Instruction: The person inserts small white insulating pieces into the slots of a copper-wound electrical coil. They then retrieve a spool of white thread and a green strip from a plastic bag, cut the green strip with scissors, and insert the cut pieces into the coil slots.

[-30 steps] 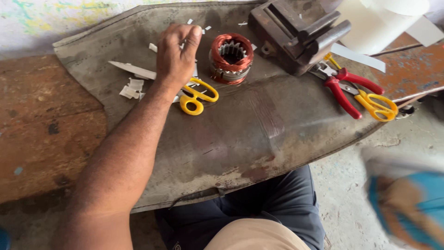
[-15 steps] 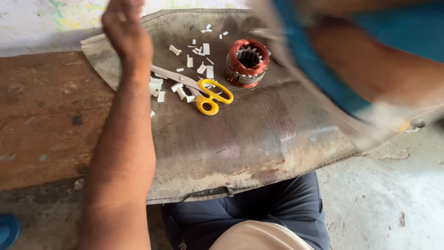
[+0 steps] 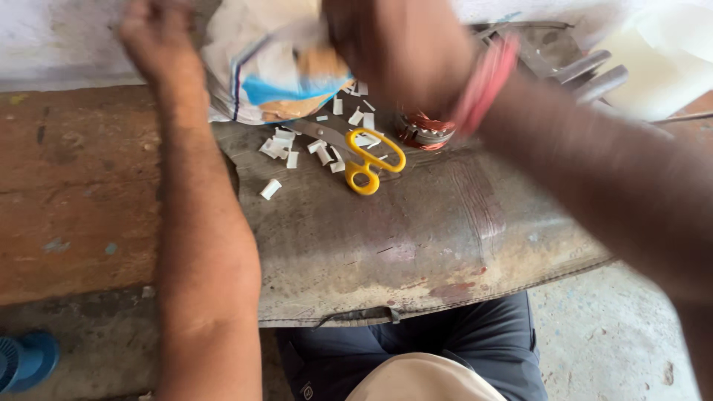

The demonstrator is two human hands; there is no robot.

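A white plastic bag (image 3: 256,70) with blue and orange print hangs over the far side of the worn grey mat (image 3: 416,238). My right hand (image 3: 397,44), a red thread at its wrist, is closed on the bag's top right. My left hand (image 3: 157,37) is curled at the bag's left edge, but blur hides whether it grips. Below the bag lie yellow-handled scissors (image 3: 368,160), several small white paper strips (image 3: 278,146) and a copper-wound motor stator (image 3: 423,130).
The mat lies over a brown wooden bench (image 3: 74,193). Grey metal parts (image 3: 587,70) and a white sheet (image 3: 661,59) sit at the far right. A blue object (image 3: 26,360) stands on the floor at the lower left. My knees (image 3: 416,364) are under the bench edge.
My right arm has swung in from the right with the printed bag, which now hangs between both hands over the paper strips. My left hand has stayed raised at the far left.
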